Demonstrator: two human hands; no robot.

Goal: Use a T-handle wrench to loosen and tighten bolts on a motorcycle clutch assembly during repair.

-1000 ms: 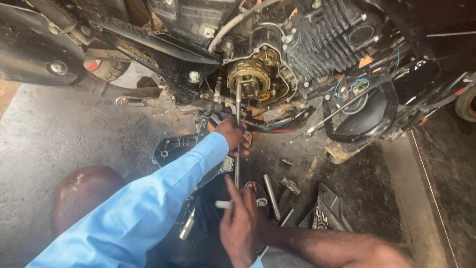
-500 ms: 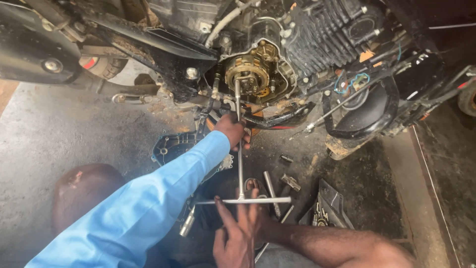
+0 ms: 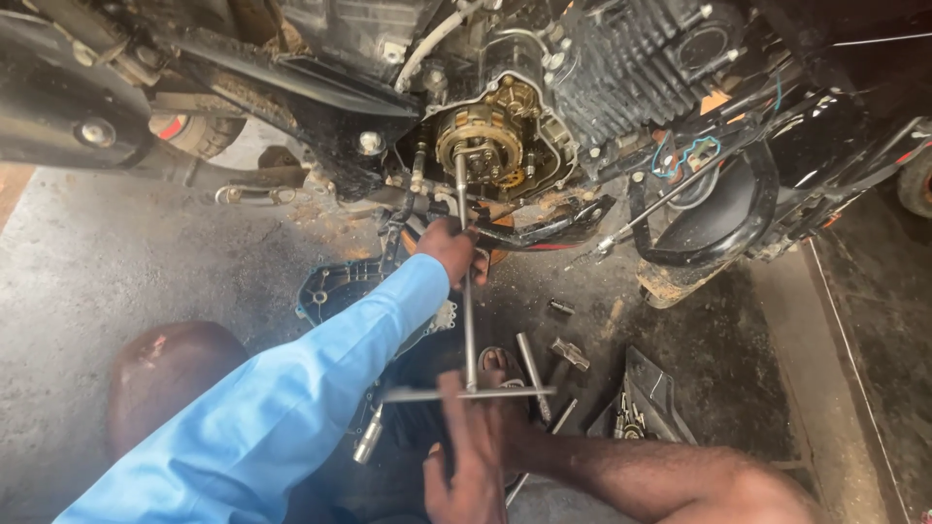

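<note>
A long steel T-handle wrench (image 3: 468, 320) runs from the exposed clutch (image 3: 481, 141) of a motorcycle engine down towards me. My left hand (image 3: 449, 248), in a blue sleeve, is closed round the shaft just below the engine. My right hand (image 3: 471, 442) is lower, its fingers on the wrench's crossbar (image 3: 515, 392), which lies level. The wrench's tip sits on the centre of the clutch.
A removed dark engine cover (image 3: 335, 286) lies on the oily concrete under my left arm. Loose steel bars (image 3: 532, 374), a socket (image 3: 369, 442), a bolt (image 3: 561, 307) and a black tool tray (image 3: 646, 408) lie around. My knee (image 3: 165, 378) is at lower left.
The crossbar has turned from pointing at me to lying level. My right hand has shifted along it, while my left hand stays on the shaft.
</note>
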